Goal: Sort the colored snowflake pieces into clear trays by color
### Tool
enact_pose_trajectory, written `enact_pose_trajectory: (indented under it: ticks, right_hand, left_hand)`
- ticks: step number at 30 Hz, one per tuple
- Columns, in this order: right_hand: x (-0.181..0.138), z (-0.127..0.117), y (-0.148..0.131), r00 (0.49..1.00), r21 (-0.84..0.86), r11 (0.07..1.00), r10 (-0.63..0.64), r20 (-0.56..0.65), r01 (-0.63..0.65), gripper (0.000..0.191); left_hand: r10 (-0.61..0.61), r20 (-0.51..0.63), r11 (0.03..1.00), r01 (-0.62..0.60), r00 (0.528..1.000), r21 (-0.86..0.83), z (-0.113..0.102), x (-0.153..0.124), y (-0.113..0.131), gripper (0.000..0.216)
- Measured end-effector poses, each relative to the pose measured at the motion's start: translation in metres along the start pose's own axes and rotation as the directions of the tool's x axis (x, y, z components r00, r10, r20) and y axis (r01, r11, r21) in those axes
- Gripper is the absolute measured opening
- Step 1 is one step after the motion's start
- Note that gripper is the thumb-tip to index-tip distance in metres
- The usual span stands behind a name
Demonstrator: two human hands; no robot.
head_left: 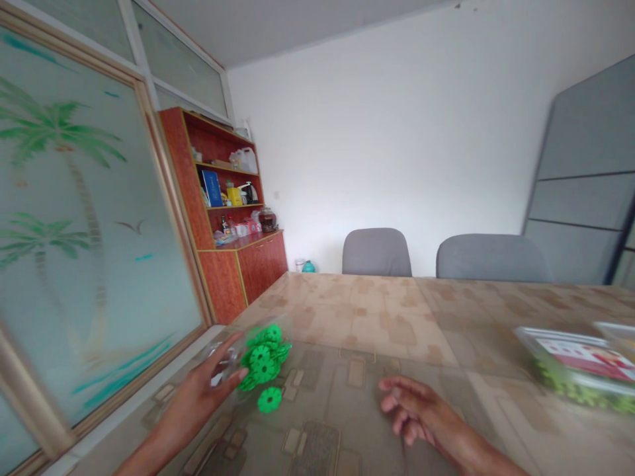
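My left hand point(206, 383) grips a clear plastic bag point(233, 350) on the near left of the table, thumb on the near side. Inside it lies a heap of bright green, flower-shaped plastic discs point(262, 360) with notched edges and a hole in the middle. One loose green disc point(269, 399) rests on the tabletop just in front of the heap. Over the table to the right, my right hand point(417, 410) holds nothing; its fingers are loosely bent and apart, well away from the discs.
A clear lidded box point(580, 370) of green pieces, blurred, stands on the table point(367, 304) at right, with part of another container point(618, 334) behind it. Two grey chairs point(377, 252) line the far edge. A wooden cabinet point(223, 277) and a frosted sliding door point(114, 244) are at left.
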State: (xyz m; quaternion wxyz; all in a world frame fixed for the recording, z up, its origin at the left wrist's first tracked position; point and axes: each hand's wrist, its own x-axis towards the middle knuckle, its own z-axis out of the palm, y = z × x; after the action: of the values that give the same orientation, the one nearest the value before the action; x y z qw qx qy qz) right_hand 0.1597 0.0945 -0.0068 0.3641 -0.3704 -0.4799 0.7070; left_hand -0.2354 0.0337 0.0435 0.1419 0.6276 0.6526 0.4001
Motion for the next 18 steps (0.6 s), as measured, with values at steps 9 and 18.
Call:
enact_pose_trajectory:
  ticks: [9,18]
  right_hand:
    - [-0.002,-0.001,0.0,0.999,0.008,1.0,-0.007,0.044,0.007,0.051]
    - [-0.001,-0.002,-0.001,0.998,0.015,1.0,-0.003,0.07,0.002,0.049]
  left_hand:
    - [0.389,0.028,0.826,-0.363,0.921,0.431,0.02,-0.006,0.012,0.061]
    - [0.538,0.056,0.67,-0.467,0.841,0.577,-0.002,-0.025,0.016,0.067]
